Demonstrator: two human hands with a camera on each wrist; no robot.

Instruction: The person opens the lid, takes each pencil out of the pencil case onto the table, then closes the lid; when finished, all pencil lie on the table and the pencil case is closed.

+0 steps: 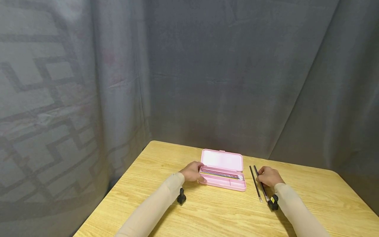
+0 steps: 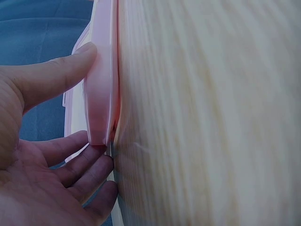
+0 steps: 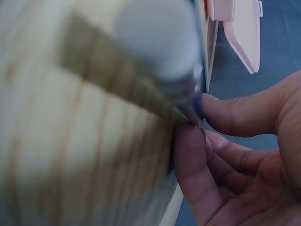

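Observation:
A pink pencil case (image 1: 225, 182) lies open on the wooden table (image 1: 207, 210), lid (image 1: 222, 160) laid back, several pens (image 1: 222, 173) in its tray. My left hand (image 1: 196, 172) holds the case's left end. In the left wrist view the thumb (image 2: 61, 68) lies on the case (image 2: 101, 94), with the other fingers (image 2: 89, 165) against its lower corner. Two dark pens (image 1: 256, 186) lie side by side right of the case. My right hand (image 1: 262, 175) pinches the far end of the right-hand pen (image 1: 263, 189). Thumb and forefinger (image 3: 188, 150) meet on the blurred pen (image 3: 160, 52).
Grey curtains hang close behind and to the left of the table. The table's far edge runs just behind the case. Bare wood lies in front of the case and out to the right. A small black camera mount sits under each wrist (image 1: 181, 197).

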